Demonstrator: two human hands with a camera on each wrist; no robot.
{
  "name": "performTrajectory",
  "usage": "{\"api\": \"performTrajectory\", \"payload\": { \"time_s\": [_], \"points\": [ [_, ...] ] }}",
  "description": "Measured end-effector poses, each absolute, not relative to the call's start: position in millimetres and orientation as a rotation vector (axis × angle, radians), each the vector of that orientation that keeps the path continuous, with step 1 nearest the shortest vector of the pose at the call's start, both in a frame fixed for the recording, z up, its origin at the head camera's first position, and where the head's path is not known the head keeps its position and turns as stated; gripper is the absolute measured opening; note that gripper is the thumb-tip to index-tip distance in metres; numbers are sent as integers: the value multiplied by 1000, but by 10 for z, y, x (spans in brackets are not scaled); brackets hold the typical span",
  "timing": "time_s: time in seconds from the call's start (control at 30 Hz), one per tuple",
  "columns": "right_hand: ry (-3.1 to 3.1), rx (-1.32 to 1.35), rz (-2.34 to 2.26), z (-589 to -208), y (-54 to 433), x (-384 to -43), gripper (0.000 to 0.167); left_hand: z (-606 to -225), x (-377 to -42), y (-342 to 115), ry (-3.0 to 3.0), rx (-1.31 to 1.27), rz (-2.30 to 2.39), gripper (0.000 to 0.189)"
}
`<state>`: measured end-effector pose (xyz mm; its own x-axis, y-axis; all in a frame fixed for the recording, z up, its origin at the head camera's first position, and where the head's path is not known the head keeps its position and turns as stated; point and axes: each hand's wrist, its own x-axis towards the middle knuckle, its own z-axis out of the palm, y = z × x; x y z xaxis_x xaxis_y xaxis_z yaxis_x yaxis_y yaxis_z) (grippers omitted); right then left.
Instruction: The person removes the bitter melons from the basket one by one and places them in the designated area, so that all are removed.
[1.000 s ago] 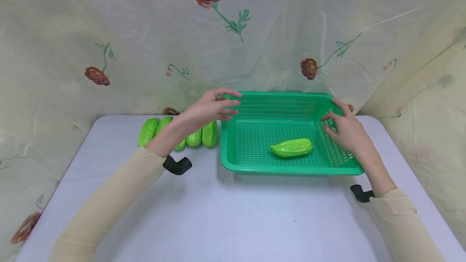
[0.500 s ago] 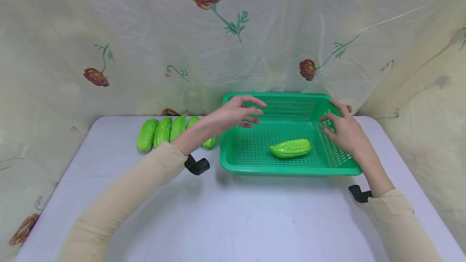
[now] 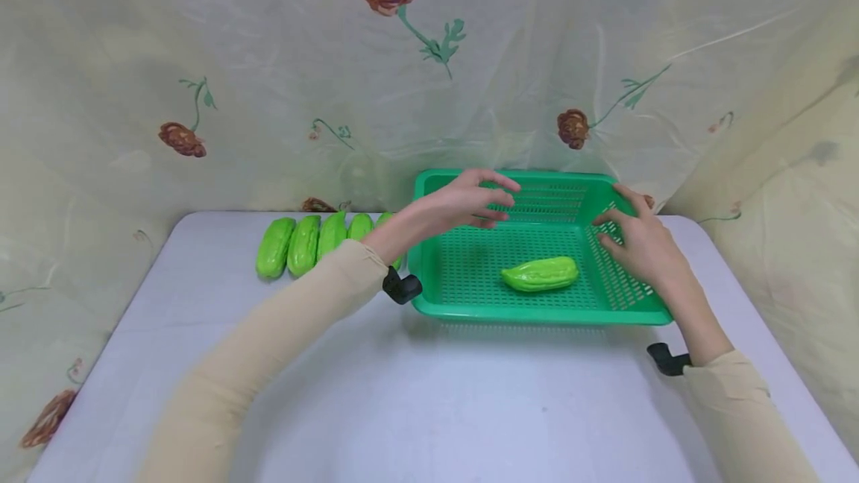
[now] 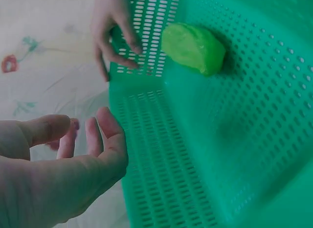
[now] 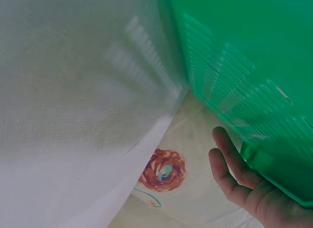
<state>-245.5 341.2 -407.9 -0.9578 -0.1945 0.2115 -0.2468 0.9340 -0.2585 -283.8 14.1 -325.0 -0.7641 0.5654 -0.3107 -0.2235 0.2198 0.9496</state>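
A bright green, wrinkled bitter gourd (image 3: 540, 274) lies on its side on the floor of the green perforated basket (image 3: 517, 313). My left hand (image 3: 473, 203) hovers over the basket's left rear part, fingers loosely bent and holding nothing; the left wrist view shows a gap between its thumb and fingers. At the basket's right rim, my right hand (image 3: 640, 244) straddles the edge and holds it. Two of its fingers (image 5: 230, 162) show outside the wall in the right wrist view, the others reach inside. Several more bitter gourds (image 3: 303, 244) lie side by side left of the basket.
The white-covered table (image 3: 483, 401) extends in front of the basket. A flower-printed curtain (image 3: 268, 58) hangs close behind the table and along its sides. My left forearm partly covers the row of gourds.
My left hand has moved right, from the basket's left rim to above its inside. The right hand, the basket and the gourd in it have stayed put.
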Motion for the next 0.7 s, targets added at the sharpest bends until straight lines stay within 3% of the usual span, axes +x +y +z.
{"api": "performTrajectory", "payload": {
  "time_s": [0.7],
  "points": [
    [-2906,336,433,-4086,3413,-2457,24,-3626,-3003,543,1982,425,1322,48]
  ]
}}
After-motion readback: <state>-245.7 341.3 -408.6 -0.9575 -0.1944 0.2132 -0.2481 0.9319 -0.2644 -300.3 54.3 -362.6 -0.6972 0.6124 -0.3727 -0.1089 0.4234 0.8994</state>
